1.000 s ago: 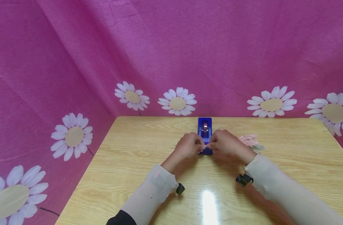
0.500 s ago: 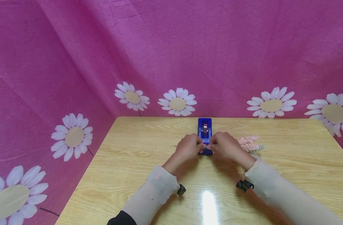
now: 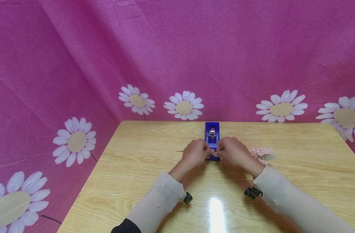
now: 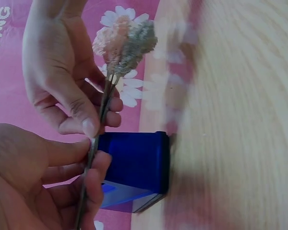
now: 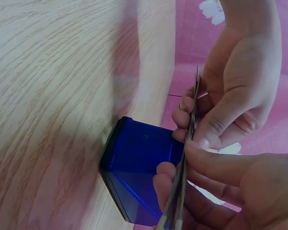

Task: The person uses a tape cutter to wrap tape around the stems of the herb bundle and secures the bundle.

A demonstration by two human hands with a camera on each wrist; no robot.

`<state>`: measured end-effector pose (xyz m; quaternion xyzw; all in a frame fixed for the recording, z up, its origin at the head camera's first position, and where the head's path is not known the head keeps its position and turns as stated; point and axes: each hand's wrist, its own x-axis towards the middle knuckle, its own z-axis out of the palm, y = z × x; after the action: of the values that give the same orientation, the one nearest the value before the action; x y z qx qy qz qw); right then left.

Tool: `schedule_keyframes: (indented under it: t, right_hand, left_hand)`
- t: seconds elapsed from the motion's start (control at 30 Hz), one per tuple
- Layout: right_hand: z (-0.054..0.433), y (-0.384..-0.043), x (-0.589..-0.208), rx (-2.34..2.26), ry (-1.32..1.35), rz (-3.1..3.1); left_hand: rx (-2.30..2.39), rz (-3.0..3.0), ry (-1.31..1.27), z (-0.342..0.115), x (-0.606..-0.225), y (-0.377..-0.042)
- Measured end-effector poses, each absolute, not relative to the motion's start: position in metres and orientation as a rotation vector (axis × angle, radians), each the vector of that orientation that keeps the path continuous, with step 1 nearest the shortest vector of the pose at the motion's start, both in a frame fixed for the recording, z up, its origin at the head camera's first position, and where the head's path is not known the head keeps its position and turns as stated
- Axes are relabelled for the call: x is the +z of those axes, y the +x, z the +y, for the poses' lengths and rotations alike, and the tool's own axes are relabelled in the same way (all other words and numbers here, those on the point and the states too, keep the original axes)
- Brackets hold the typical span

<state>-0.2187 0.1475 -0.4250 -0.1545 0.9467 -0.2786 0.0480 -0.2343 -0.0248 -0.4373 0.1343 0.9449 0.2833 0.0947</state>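
Left grip: left hand [image 3: 195,151] closed down narrow, thumb and curled fingers pinching the brown flower stems [image 4: 104,103] toward their thin, bare ends.
Right grip: right hand [image 3: 234,150] pinches the same bundle, thumb against fingers, on the side toward the blooms; the two thumb tips sit just beside each other.
Pale spot: small, at the meeting fingertips in the head view; cannot tell what it is.
Bundle position: raised above the near end of the dispenser, running roughly parallel to the table's far edge; bare ends project past the left hand toward the left edge.
Blooms: fluffy pink head [image 4: 116,43] and grey-green head [image 4: 137,45], side by side, beyond the right hand toward the table's right edge.
Tape dispenser [image 3: 212,144]: blue, standing on the table with its far end close to the far edge, slightly left of that edge's middle; near end partly covered by the hands.
Wrists: pale sleeves [image 3: 162,194], a black device [image 3: 188,197] at the left cuff, a black clip-like part [image 3: 253,193] at the right.
Table [image 3: 130,168]: light wood grain, bright reflection toward the near edge.
Backdrop: magenta cloth [image 3: 224,48] printed with white daisies [image 3: 183,107], behind the far edge and along the left edge.
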Motion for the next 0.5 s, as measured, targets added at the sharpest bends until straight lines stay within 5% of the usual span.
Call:
schedule_keyframes:
  t: [0.5]
  right_hand:
    - [0.155,-0.230,-0.419,-0.949,-0.468,2.871]
  left_hand:
    - [0.808,2.879,0.408,-0.023,-0.443,-0.232]
